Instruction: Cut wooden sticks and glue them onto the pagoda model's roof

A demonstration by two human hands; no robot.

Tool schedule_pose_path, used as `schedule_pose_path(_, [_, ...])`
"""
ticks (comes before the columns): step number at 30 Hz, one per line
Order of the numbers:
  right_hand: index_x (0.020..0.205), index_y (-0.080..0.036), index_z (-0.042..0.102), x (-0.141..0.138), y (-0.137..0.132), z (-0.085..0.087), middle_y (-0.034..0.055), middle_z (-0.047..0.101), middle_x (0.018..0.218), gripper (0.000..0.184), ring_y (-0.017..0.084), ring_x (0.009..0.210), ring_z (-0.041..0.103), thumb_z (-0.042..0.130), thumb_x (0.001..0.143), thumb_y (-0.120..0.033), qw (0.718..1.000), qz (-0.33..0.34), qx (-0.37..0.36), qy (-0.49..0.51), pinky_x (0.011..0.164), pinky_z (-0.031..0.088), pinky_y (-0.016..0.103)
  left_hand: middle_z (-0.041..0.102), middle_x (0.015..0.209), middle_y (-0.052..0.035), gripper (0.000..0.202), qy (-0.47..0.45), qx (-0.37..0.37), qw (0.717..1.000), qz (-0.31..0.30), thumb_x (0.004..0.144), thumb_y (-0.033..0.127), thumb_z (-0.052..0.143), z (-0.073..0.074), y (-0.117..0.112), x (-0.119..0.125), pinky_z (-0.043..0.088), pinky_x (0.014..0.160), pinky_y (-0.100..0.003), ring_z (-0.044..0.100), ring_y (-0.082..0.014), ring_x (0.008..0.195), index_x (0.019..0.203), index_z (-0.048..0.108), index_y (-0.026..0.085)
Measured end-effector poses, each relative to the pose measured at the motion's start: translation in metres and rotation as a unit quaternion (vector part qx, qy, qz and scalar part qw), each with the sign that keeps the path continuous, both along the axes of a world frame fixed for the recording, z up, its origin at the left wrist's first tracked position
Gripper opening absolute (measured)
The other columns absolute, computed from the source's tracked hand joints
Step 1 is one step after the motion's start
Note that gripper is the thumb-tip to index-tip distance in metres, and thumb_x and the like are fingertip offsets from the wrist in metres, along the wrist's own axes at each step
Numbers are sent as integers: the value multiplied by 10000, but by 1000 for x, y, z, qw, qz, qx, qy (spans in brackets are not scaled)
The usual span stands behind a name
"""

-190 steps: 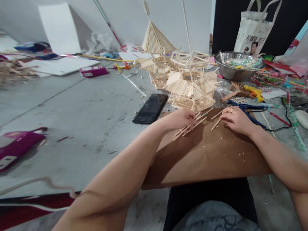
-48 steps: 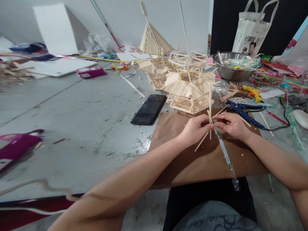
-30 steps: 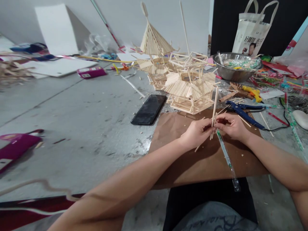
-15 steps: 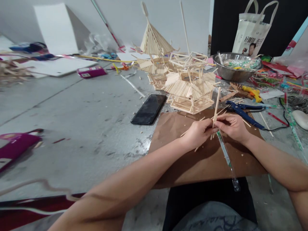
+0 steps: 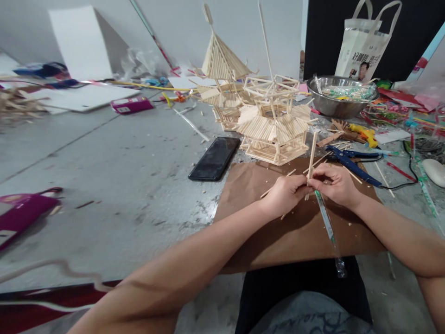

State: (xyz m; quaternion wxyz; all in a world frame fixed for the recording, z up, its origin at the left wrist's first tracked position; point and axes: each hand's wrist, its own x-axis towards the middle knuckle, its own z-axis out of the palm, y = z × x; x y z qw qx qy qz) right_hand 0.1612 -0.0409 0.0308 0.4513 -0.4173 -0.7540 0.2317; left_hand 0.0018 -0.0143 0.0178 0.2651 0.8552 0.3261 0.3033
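Note:
My left hand (image 5: pixel 285 195) and my right hand (image 5: pixel 334 183) meet over a brown cardboard sheet (image 5: pixel 274 232), both pinched on thin wooden sticks (image 5: pixel 312 155). One stick stands nearly upright between my fingers; others poke out sideways from my left hand. A clear plastic wrapper with green print (image 5: pixel 327 222) hangs down from my right hand. Just beyond my hands stands a stick-built pagoda model (image 5: pixel 274 130).
A black phone (image 5: pixel 214 157) lies left of the cardboard. Blue pliers (image 5: pixel 351 162), a yellow glue gun (image 5: pixel 363 132) and a steel bowl (image 5: pixel 339 97) sit at right. A second stick tower (image 5: pixel 222 69) stands behind. A magenta box (image 5: pixel 21 215) lies at far left.
Earlier my hands lay apart on the cardboard gathering sticks. They have since come together, with one stick raised upright and the wrapper hanging. Over the last second the stick tilted slightly right.

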Motion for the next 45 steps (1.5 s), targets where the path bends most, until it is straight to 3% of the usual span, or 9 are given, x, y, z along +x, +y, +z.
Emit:
schedule_pose_path(12, [710,-181,607,3,2,1,-6,559,616,81,93,570,490,574,736,-250,999,36,18,-8,563,405,229,569,567,-6,197,-57,17,996,-62,773,247,520,-6,5,-2,372,522,-161,490,-79,537,662,626,124])
schedule_pose_path(21, [691,-171,616,3,2,2,2,588,625,84,90,563,509,578,734,-233,999,42,5,-11,548,408,221,560,542,0,188,-59,1,997,-55,754,221,537,-5,4,-2,362,497,-150,482,-72,524,635,632,111])
schedule_pose_path(28, [718,-164,619,2,0,4,0,575,621,119,87,569,488,540,758,-245,999,37,4,-39,552,394,217,625,615,-11,179,-60,-145,984,-81,740,242,545,1,6,-5,411,542,-161,525,-85,569,694,655,108])
schedule_pose_path(31, [714,-162,616,4,1,3,-4,565,611,119,84,562,482,534,760,-235,999,33,15,-39,550,392,214,629,612,-6,217,-62,-168,981,-69,745,279,538,0,6,-5,405,526,-162,522,-87,559,709,669,109])
schedule_pose_path(40, [717,-181,619,7,2,4,-3,587,631,142,92,589,521,527,772,-272,998,31,27,-40,581,410,221,596,580,-8,241,-60,-90,994,-26,772,275,497,-5,0,-2,393,530,-161,498,-83,551,711,657,106])
schedule_pose_path(42, [804,-179,621,20,7,9,17,613,695,189,101,585,532,525,769,-338,998,-8,25,-49,573,418,234,614,618,-21,239,-69,-103,992,-26,776,286,496,-1,2,-4,413,550,-172,520,-93,579,733,650,108])
schedule_pose_path(45, [922,-172,590,51,19,19,55,623,792,333,125,606,539,477,770,-446,975,-181,-1,-128,578,422,265,620,649,-33,269,-109,-160,981,-24,786,320,481,9,6,-8,447,583,-197,545,-104,608,699,624,109])
